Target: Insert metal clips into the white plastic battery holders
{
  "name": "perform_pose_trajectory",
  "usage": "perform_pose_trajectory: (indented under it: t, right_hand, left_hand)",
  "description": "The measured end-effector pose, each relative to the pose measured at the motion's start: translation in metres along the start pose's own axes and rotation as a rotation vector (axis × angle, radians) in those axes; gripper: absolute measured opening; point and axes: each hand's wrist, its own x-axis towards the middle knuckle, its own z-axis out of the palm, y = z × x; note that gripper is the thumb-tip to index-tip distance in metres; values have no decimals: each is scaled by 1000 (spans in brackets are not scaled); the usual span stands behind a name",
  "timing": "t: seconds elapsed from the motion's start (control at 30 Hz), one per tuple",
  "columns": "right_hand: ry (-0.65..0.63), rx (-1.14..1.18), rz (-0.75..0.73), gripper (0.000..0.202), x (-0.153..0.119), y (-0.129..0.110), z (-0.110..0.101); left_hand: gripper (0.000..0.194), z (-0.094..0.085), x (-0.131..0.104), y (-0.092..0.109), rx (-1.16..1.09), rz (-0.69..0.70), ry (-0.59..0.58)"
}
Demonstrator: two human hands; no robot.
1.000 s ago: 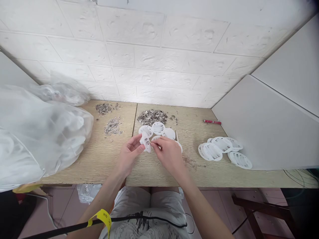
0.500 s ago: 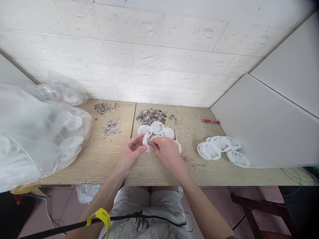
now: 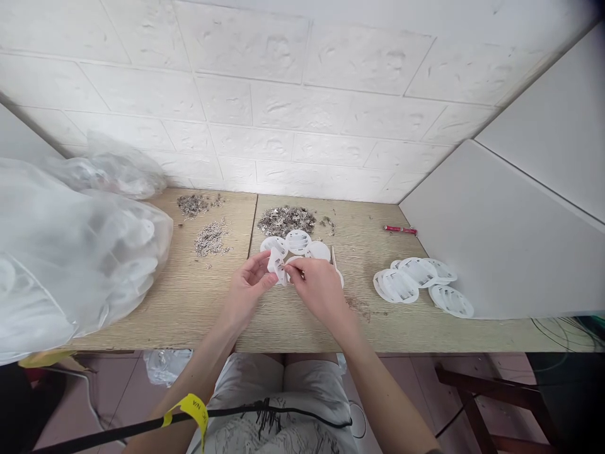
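Note:
My left hand (image 3: 250, 282) grips a round white plastic piece (image 3: 276, 265) by its edge, tilted up above the table. Close against its slotted face, my right hand (image 3: 316, 285) is closed in a pinch; whatever lies between the fingertips is too small to make out. Several more white slotted discs, such as the disc (image 3: 298, 241), lie flat just beyond and under my hands. Behind them is a heap of small metal clips (image 3: 286, 220). A thin stick-like thing (image 3: 333, 255) lies beside the right-hand disc, partly hidden by my right hand.
Two piles of small metal parts (image 3: 210, 238) lie on the left of the wooden table (image 3: 198, 318). A large plastic bag (image 3: 85, 252) of white parts stands far left. Overlapping white discs (image 3: 401, 285) and a red pen-like tool (image 3: 400, 229) are on the right, near a grey panel (image 3: 510, 239).
The white piece in my left hand has turned slightly, so more of its slotted face shows. My right fingertips stay close to it.

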Motion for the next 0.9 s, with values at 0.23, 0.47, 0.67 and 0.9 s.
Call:
perform_pose_trajectory:
  t: [0.23,0.47,0.67,0.9]
  right_hand:
    - [30,-48,0,28,0,-1,3]
    - [-5,-168,-48,29,0,-4,0]
    - [-38,-144,-112,28,0,-2,-5]
    - [-58,426,1,25,0,16,1]
  left_hand:
    - [54,2,-2,2,17,4,2]
    - [52,2,-1,3,42,19,-20]
    - [52,2,-3,1,72,4,-73]
    - [53,-1,-2,-3,-80,39,-105]
